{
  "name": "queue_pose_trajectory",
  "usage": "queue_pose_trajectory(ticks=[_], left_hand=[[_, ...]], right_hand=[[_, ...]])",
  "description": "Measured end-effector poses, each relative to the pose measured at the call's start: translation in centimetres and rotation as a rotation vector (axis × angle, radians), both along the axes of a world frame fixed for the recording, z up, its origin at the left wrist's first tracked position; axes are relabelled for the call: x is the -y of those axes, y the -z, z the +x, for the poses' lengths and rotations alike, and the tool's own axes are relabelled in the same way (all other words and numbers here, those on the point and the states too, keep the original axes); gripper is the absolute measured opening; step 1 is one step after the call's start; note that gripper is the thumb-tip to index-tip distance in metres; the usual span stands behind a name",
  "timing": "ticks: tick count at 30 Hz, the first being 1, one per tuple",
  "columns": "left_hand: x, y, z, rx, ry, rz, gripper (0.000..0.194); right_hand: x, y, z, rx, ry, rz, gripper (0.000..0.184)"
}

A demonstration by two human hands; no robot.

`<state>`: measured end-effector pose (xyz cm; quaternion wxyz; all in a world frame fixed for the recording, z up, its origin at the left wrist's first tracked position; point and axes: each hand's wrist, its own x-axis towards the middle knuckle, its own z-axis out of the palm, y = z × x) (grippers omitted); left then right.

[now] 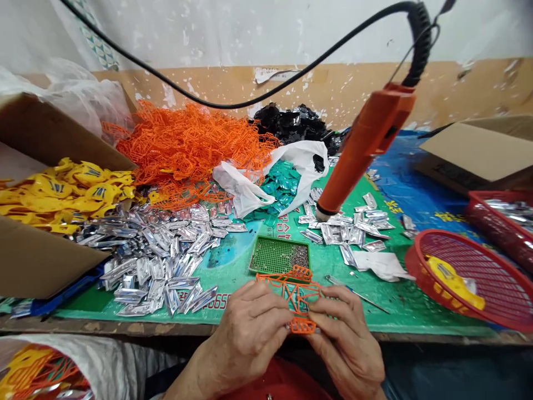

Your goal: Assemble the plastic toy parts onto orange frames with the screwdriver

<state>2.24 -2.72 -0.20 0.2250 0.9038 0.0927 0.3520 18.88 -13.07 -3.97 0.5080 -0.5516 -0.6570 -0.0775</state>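
1. Grip: left hand [245, 339] and right hand [347, 339] are both closed, fingers pinching opposite sides of an orange plastic lattice frame [291, 300].
2. Item: thin, angular moulded bars; held between the hands, above the bench edge.
3. Adjacent: a green perforated plastic tray [278, 255] sits just beyond the item, on a green printed mat [233, 289].
4. Markings: mat characters are upside down; none reliably legible.

The fingers [266, 297] hide part of the orange plastic frame [302, 291] between them. The grey specks [300, 256] in the green perforated tray [270, 255] are too small to tell, and the view's edges cut off the red basket [495, 195] and cardboard box [41, 139].
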Motion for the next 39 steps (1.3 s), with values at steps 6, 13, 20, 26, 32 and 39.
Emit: queue_pose_trajectory(ticks=[6, 13, 20, 26, 32, 39], left_hand=[[-0.7, -0.2, -0.9, 0.037, 0.063, -0.023, 0.016], [-1.2, -0.1, -1.1, 0.030, 0.140, -0.054, 0.017], [-1.0, 0.1, -1.0, 0.026, 0.149, -0.025, 0.016], [-1.1, 0.1, -0.8, 0.025, 0.156, 0.007, 0.017], [-1.2, -0.3, -0.8, 0.004, 0.157, 0.034, 0.017], [-1.0, -0.9, -1.2, -0.021, 0.146, 0.044, 0.016]], right_hand=[[-0.2, -1.3, -0.5, 0.080, 0.046, 0.018, 0.007], [0.3, -1.6, -0.7, 0.132, 0.052, 0.034, 0.006], [0.6, -2.0, -0.7, 0.156, 0.111, 0.078, 0.005], [1.2, -1.6, -0.4, 0.210, 0.078, 0.063, 0.012], [1.1, -1.6, -0.5, 0.195, 0.075, 0.061, 0.010], [0.8, -2.3, -0.9, 0.136, 0.029, -0.009, 0.009]])
